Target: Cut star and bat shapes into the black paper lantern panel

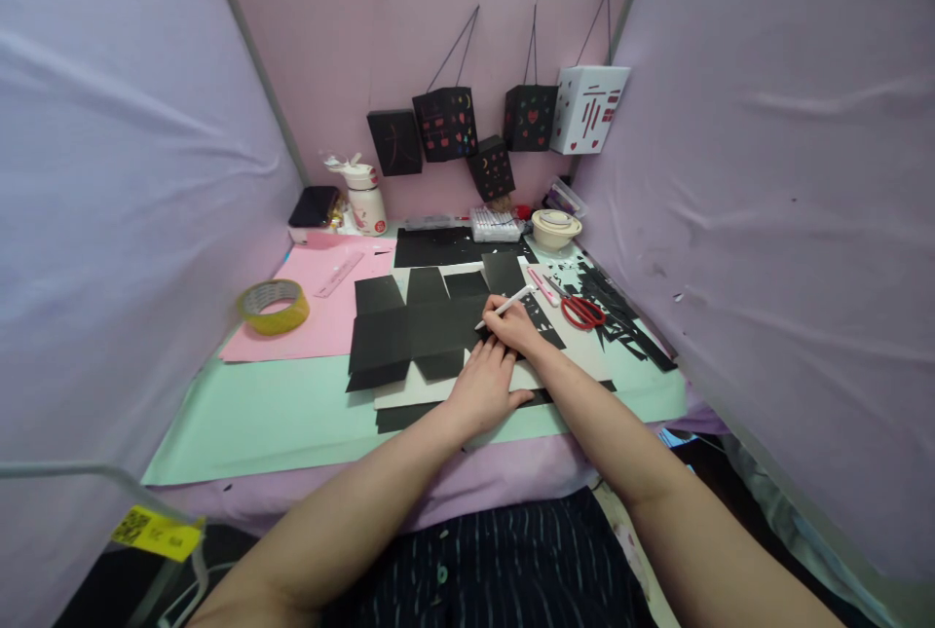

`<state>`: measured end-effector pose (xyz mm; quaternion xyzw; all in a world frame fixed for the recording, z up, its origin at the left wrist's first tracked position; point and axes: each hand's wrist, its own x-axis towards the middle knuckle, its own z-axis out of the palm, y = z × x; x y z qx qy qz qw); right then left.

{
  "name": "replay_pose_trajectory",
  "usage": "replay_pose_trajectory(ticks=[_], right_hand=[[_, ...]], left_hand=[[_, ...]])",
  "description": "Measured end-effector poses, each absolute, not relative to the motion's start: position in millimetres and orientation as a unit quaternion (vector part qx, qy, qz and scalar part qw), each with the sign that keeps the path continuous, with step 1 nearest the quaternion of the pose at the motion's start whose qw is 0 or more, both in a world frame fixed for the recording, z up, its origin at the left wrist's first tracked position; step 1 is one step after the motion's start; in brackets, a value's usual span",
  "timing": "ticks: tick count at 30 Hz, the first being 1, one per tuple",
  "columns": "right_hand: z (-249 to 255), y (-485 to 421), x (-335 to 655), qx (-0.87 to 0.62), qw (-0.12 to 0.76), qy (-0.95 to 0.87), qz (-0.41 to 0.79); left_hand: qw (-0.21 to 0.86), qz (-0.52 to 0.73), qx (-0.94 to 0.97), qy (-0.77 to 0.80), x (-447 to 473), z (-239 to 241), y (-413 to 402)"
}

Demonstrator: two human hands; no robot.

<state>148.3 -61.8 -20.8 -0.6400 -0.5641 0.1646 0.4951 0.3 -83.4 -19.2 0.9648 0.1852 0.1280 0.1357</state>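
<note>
A cut sheet of black card (430,326) with several flaps lies on a pale board (394,396) in front of me. My right hand (511,324) rests on the card's right part, its fingers closed round a white pen (517,297) whose tip points down-left at the black surface. Just below it, my left hand (486,385) lies flat with fingers stretched out, pressing on the card's lower right edge. Small cut-out holes show in the card to the right of my right hand. What mark the tip makes is too small to tell.
Right of the board lie red-handled scissors (582,313), a pink cutter (543,287) and black paper scraps (620,316). To the left, a yellow tape roll (273,309) and a ruler (339,275) rest on pink paper (292,346). A white bottle (365,204) stands behind; black paper lanterns (445,125) hang above.
</note>
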Motion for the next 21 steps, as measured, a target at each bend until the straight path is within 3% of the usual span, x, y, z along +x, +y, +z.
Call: replay_pose_trajectory(ticks=[21], right_hand=[[-17.4,-63.7,148.4,-0.657,0.488,-0.552,0.158]], left_hand=[[0.138,0.115,0.965,0.191,0.2,-18.2,-83.8]])
